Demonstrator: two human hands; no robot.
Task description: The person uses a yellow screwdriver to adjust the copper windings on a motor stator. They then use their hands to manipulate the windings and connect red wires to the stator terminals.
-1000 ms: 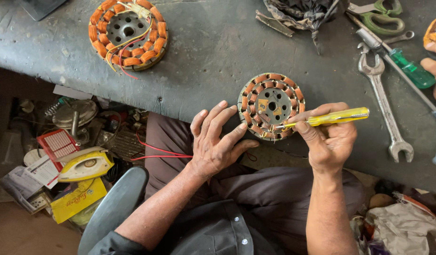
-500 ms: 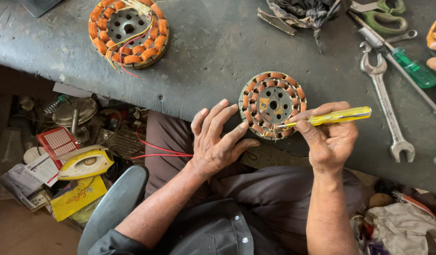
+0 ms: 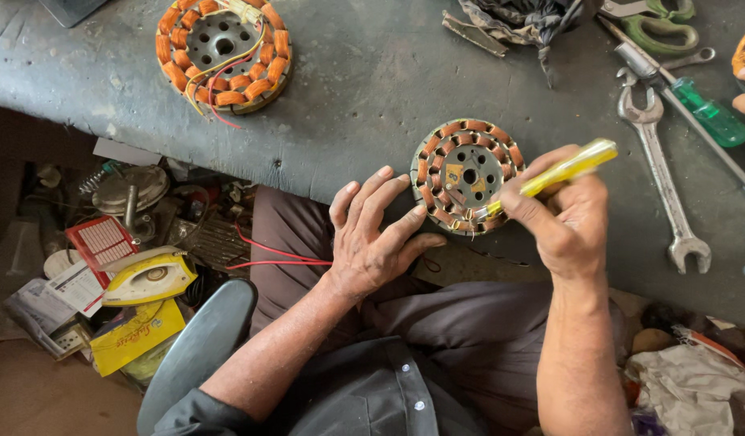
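A small copper-wound stator point(image 3: 468, 175) is seen lying flat at the near edge of the grey tabletop point(image 3: 364, 89). The left hand point(image 3: 376, 238) is laid open beside it, fingers spread, fingertips touching its rim. The right hand point(image 3: 566, 214) is closed around a yellow-handled screwdriver point(image 3: 550, 176), whose tip is set on the windings. A larger stator point(image 3: 223, 52) sits near the far left corner, with bare tabletop between. Spanners point(image 3: 663, 161) lie toward the right edge.

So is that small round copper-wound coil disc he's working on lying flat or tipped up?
Flat. The small round copper-wound coil disc rests face-up on the grey workbench, left hand steadying its edge.
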